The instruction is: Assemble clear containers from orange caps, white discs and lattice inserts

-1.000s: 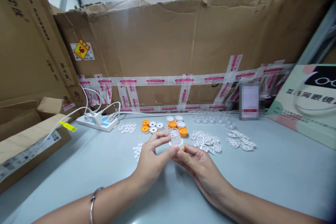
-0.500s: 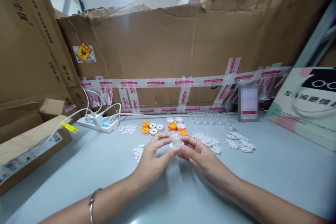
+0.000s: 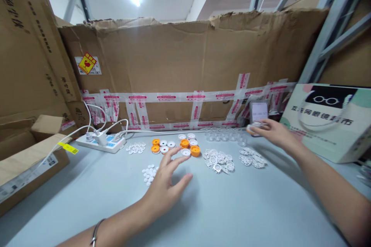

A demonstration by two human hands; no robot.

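My left hand [image 3: 168,179] hovers over the table with fingers spread and nothing in it. Just beyond its fingertips are small round orange parts [image 3: 195,151] and white round parts [image 3: 186,153], some stacked. At the back right, my right hand [image 3: 269,131] pinches a small clear and orange piece [image 3: 251,128], partly covered by the fingers. It is held in front of a phone-like screen [image 3: 259,110]. To its left stands a row of clear plastic cups [image 3: 224,135]. Small white discs [image 3: 149,173] lie left of my left hand.
White openwork pieces lie in a middle pile [image 3: 218,161] and a right pile [image 3: 253,158]. More tiny white parts [image 3: 135,148] sit near a power strip [image 3: 101,142] with cables. Cardboard [image 3: 162,58] walls the back; an open box [image 3: 31,162] stands left, a printed bag [image 3: 319,123] right.
My hands have parted. The right has carried the clear and orange piece away to the back right. The left has let go and opened. The view has turned slightly right.
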